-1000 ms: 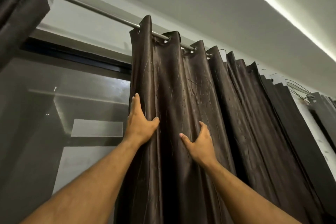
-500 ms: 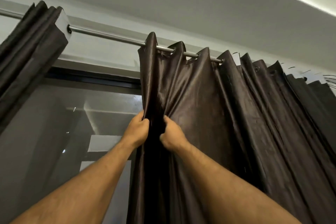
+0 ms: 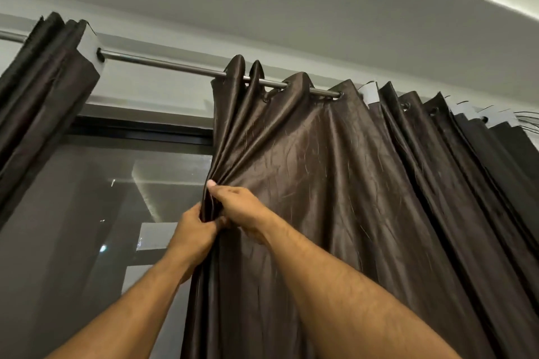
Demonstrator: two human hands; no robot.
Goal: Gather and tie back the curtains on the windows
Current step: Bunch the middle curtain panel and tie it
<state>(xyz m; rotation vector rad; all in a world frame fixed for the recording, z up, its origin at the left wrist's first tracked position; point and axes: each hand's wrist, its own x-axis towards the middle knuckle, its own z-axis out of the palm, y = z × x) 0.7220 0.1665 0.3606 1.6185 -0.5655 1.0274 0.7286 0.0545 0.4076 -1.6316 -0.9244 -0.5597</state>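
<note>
Dark glossy curtain (image 3: 335, 183) — seemingly creased

An open gap is left along the rod (image 3: 163, 63) between the left curtain (image 3: 43, 90) and the right curtain (image 3: 335, 183), backed by the window (image 3: 102, 198). The right curtain's leading edge is blocked by both hands (image 3: 221, 216) gripping it. Rightward, the way is closed by packed folds (image 3: 466, 169).

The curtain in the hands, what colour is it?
Dark shiny brown curtain, seen best in the head view.
</note>
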